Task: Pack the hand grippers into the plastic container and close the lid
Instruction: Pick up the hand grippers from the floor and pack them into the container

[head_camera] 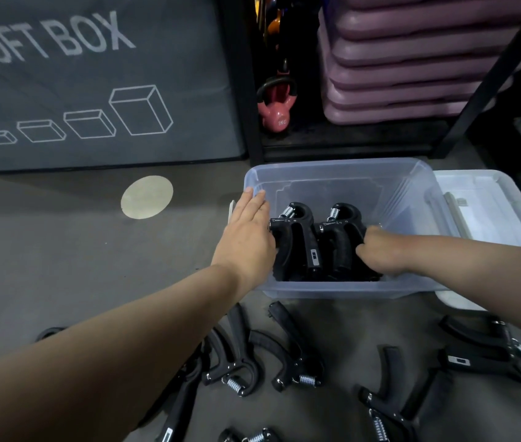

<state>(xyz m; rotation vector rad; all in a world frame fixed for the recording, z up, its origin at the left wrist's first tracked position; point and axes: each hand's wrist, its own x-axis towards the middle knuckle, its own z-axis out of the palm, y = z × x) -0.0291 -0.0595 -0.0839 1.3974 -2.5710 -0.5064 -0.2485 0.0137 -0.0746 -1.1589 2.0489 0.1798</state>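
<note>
Reaching into the clear plastic container (342,173), both hands work at 2 black hand grippers (316,240) standing upright side by side (springs up). The left hand (246,237) lies flat, fingers extended, against the left one; the right hand (377,253) curls around the right one. More loose grippers (288,355) lie on the floor (61,250) nearby. The lid (489,212) rests beside the container's right.
</note>
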